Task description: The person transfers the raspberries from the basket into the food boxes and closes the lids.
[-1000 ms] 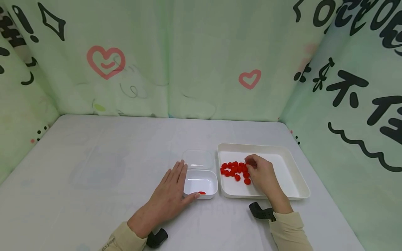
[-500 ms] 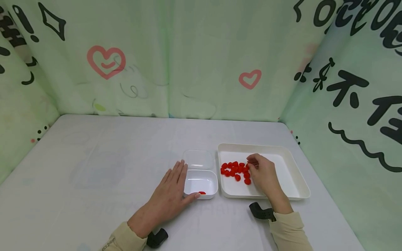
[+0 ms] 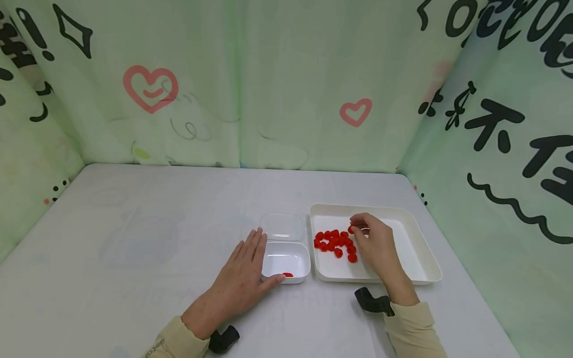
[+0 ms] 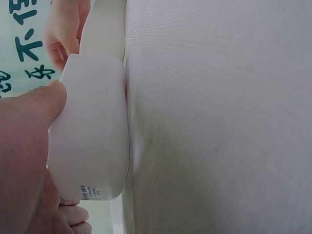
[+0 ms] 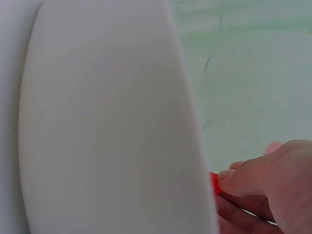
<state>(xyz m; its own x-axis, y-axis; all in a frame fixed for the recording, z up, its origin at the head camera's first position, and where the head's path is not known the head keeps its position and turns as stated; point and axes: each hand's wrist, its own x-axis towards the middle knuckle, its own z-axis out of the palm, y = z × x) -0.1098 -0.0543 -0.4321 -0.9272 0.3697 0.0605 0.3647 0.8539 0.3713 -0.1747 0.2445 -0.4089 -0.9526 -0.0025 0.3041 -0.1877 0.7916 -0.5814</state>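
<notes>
My left hand (image 3: 241, 276) lies along the left side of a small white plastic box (image 3: 286, 258). Its fingers are straight, and the thumb touches the near rim, as the left wrist view also shows. A red piece (image 3: 288, 275) shows in the box by that thumb. Over the white tray (image 3: 416, 258), my right hand (image 3: 376, 243) pinches a small red ball-like piece (image 3: 350, 229) between thumb and fingertips. In the right wrist view this red piece (image 5: 214, 183) peeks out beside the thumb, partly hidden by the tray wall. Several similar red pieces (image 3: 333, 241) cluster in the tray's left half.
A clear lid (image 3: 282, 227) lies just behind the small box. The tray stands close to the box's right side. Light cloth covers the table (image 3: 134, 238), and a green printed curtain (image 3: 286, 99) encloses its back and sides.
My right hand has shifted slightly away from me, drawing one red piece off the cluster's right edge. My left hand and the box have stayed in place.
</notes>
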